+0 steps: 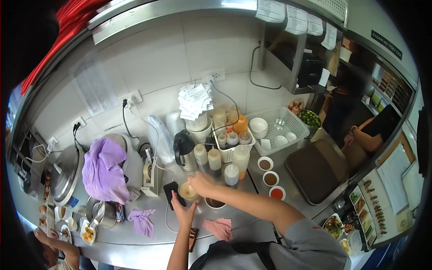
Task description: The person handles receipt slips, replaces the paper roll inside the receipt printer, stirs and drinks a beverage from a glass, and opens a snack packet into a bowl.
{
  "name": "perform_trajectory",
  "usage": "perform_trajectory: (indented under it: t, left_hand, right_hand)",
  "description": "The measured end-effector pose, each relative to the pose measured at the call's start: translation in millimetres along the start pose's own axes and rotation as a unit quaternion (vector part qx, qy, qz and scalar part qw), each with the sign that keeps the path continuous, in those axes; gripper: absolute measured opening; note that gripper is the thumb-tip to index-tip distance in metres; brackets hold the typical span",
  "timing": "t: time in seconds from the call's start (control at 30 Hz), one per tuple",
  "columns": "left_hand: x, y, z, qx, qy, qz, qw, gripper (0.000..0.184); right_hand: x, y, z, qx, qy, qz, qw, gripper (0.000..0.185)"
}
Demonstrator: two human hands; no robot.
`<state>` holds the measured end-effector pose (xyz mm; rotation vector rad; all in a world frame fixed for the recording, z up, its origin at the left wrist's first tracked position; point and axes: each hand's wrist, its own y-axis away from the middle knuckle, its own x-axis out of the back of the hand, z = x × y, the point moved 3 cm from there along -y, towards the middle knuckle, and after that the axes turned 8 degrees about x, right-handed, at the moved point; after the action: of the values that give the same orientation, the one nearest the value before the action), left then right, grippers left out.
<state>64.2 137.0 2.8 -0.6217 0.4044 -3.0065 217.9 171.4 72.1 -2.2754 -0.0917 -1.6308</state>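
Two hands at a bowl of pale sauce point(188, 192) on the steel counter point(112, 247) – phone point(170, 190) just beside it.
The left hand point(183, 212) has its fingers spread near bowl and phone, apparently gripping neither; the right hand point(201, 183) curls at the bowl's right rim, too blurred to show whether it grips anything. Probable hazard: a nudge from either hand could tip the bowl and wet the phone; the right forearm point(245, 198), crossing above a bowl of dark sauce point(215, 204), could catch that rim if lowered. The pale-sauce bowl appears upright, mouth upward – round, without a long axis; the phone's runs roughly near to far, its far end leaning left.
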Motion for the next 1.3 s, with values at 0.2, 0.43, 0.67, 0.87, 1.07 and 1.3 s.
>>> perform_trajectory:
  t: [0.2,0.43,0.67,0.87,1.07,1.3]
  left_hand:
    - [-29.9,-18.0,0.8,0.035,0.068,-0.007,0.997,0.095]
    - [-28.8,-18.2,8.5,0.050,0.074,-0.005,0.996,0.086]
    - [-3.9,-8.2,54.5,0.015,0.095,-0.017,0.995,0.084]
    - [37.7,-3.0,123.5,-0.017,0.086,-0.050,0.995,0.084]
    - [77.7,9.3,180.0,-0.090,0.120,-0.101,0.983,0.088]
    - [120.2,26.3,224.2,-0.257,0.104,-0.118,0.953,0.094]
  right_hand:
    - [-1.4,11.7,-7.1,0.027,-0.062,0.045,0.997,0.018]
    - [-9.6,19.6,-2.9,0.050,-0.008,0.072,0.996,0.018]
    - [59.4,42.1,-18.4,-0.035,-0.194,0.079,0.977,0.022]
    - [116.4,47.5,-41.1,0.018,-0.263,0.154,0.952,0.017]
    - [189.6,74.5,-74.5,0.032,-0.358,0.157,0.920,0.022]
    - [181.9,123.5,-41.1,0.078,-0.584,0.308,0.747,0.041]
